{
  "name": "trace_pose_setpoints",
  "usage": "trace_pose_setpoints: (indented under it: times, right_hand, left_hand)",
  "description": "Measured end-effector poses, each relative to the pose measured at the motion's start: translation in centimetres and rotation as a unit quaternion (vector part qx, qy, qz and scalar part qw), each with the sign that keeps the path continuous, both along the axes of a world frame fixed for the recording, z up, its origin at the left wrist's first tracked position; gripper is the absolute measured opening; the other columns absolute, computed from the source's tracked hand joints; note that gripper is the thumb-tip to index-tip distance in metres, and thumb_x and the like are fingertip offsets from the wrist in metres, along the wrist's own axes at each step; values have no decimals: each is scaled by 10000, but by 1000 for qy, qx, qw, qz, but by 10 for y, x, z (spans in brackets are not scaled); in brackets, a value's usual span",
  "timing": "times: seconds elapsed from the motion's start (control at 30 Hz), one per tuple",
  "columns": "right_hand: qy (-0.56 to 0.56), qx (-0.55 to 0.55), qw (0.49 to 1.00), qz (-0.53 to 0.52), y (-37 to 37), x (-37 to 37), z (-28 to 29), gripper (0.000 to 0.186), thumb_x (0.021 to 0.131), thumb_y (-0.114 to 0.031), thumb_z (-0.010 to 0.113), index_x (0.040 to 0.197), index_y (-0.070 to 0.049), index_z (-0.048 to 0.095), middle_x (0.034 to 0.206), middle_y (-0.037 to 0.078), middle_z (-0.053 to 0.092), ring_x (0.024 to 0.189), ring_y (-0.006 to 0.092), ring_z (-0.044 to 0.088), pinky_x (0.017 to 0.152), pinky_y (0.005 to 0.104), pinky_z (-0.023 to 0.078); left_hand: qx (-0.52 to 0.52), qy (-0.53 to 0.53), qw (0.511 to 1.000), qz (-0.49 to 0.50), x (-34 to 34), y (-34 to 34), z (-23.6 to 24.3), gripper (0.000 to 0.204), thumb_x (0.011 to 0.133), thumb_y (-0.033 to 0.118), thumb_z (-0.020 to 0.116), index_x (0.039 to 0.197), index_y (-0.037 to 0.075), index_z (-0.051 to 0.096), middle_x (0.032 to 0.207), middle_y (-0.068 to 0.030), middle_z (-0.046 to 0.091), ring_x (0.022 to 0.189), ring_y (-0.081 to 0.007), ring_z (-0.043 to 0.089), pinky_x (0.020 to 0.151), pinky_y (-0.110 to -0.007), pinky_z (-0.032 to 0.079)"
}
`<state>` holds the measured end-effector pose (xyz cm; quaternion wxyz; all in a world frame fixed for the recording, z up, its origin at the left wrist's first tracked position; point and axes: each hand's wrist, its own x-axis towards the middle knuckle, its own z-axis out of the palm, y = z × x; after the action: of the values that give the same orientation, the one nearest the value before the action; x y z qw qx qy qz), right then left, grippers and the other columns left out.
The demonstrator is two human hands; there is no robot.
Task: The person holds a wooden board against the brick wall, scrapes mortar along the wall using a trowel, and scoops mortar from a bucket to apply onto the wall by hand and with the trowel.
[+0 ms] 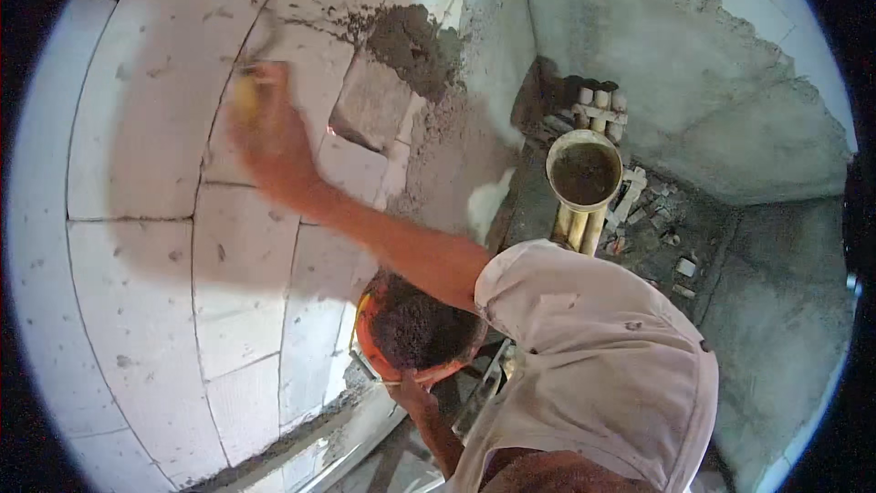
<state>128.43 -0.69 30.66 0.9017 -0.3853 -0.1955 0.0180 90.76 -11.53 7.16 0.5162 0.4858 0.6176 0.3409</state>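
Observation:
My right hand (269,132) reaches across to the block wall on the left, blurred by motion. Its fingers are closed around a yellow-handled tool (245,96); the working end is too smeared to make out. Below my outstretched arm, an orange bucket (367,333) holds dark, crumbly mortar (420,319). My left hand (412,391) grips that bucket at its near rim. On the wall, rough wet mortar (415,46) is spread past my right hand. A rectangular, dark-edged patch (374,100) lies between the two.
Pale blocks (137,301) with dark joints make up the wall on the left. A round white-rimmed bucket (549,169) of grey material stands by pale pipes (573,230). Broken rubble (657,219) lies on the floor beyond. Grey plastered walls (657,64) close off the right side.

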Motion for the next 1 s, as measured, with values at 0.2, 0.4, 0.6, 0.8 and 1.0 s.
trace_pose_setpoints:
  times: [0.2,0.4,0.6,0.8,1.0]
  right_hand:
    - [-165,-121,971,124,-145,-67,-15,483,880,-201,606,1276,-25,390,948,185,537,842,329,574,792,439,458]
    - [-235,-566,727,308,-279,-129,-229,439,926,-298,544,1279,-52,454,1094,200,588,969,371,615,791,480,525]
    - [-317,-733,580,160,-284,-118,-248,333,884,-213,558,1117,22,519,939,209,639,791,334,666,574,456,554]
    - [-624,-533,553,142,-290,-110,-386,318,915,-162,494,1208,-57,559,1173,132,589,1141,263,530,863,382,499]
    - [-257,-349,778,455,-278,-153,-315,393,985,-404,470,1135,-54,568,924,81,615,811,165,602,690,314,520]
  left_hand:
    - [-33,-96,991,-82,35,-7,6,608,713,-1,591,1307,-9,460,1202,-122,548,985,-277,590,786,-376,518]
    - [-7,-117,985,-130,48,3,-1,464,764,-35,562,1225,-24,515,1082,-75,572,881,-201,581,755,-311,488]
    - [55,-52,970,-232,64,-2,12,438,751,-41,555,1187,-24,523,966,-56,583,746,-141,570,579,-280,485]
    - [129,33,951,-279,98,-28,42,295,816,5,572,1104,-13,512,784,-1,461,627,-93,448,527,-266,387]
    - [124,129,909,-375,61,9,-23,369,809,17,600,1161,-6,492,840,-26,506,649,-103,480,501,-276,414]
